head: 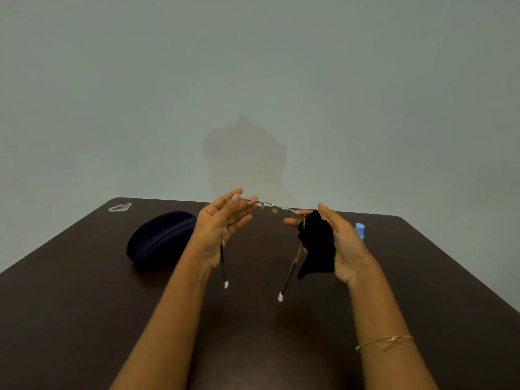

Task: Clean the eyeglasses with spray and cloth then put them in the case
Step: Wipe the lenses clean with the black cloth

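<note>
Thin metal-framed eyeglasses (pixel 267 205) hang in the air above the table, temples unfolded and pointing toward me with white tips. My left hand (pixel 222 223) pinches the frame's left end between thumb and fingers. My right hand (pixel 337 237) holds a black cloth (pixel 318 243) against the frame's right end, thumb under the lens area. A dark blue zipped case (pixel 160 239) lies on the table, left of my left hand. The blue spray bottle (pixel 360 231) stands behind my right hand, mostly hidden.
The dark brown table (pixel 84 305) fills the lower view, its far edge just behind my hands. A small clear wrapper-like item (pixel 120 207) lies at the far left corner. A plain grey wall rises behind. A gold bracelet circles my right forearm.
</note>
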The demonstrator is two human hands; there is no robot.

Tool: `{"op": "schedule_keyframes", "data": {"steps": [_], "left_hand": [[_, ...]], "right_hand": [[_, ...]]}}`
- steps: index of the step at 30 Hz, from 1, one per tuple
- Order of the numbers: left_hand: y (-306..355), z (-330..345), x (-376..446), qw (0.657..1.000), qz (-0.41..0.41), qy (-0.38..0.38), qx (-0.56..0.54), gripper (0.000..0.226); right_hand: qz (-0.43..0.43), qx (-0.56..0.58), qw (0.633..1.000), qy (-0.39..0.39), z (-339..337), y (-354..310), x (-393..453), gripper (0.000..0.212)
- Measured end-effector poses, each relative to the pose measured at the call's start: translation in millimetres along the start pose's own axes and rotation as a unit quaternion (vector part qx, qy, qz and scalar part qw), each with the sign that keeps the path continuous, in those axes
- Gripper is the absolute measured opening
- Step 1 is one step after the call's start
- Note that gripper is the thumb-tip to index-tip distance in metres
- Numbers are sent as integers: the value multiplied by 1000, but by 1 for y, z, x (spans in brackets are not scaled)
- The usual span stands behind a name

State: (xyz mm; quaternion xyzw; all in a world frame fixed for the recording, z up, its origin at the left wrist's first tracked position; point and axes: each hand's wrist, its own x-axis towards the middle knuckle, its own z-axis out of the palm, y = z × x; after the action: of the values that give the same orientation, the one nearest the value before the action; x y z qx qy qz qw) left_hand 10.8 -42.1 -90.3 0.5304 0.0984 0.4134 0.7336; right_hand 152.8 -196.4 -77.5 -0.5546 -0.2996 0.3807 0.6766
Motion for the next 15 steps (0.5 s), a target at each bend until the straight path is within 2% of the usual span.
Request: {"op": "schedule_keyframes", "data": {"steps": [2,7,11,13,15], "left_hand": [[-3,0,-1,1000,-4,-9,-10,51],[-12,-1,-3,999,-15,-26,-10,53],[-15,2,-5,999,-27,-34,14,54],[-15,10,-6,997,-19,34,60,58],[-17,20,-3,976,22,192,101,43]], "right_hand": [[-15,-18,1000,-14,-1,-1,2,43],[-61,-82,995,-8,4,-2,3,37],[-105,-55,993,-1,6,-4,5,39],[-151,-66,986,30,9,-7,7,30],[-224,-126,964,65,15,-8,9,27]]}}
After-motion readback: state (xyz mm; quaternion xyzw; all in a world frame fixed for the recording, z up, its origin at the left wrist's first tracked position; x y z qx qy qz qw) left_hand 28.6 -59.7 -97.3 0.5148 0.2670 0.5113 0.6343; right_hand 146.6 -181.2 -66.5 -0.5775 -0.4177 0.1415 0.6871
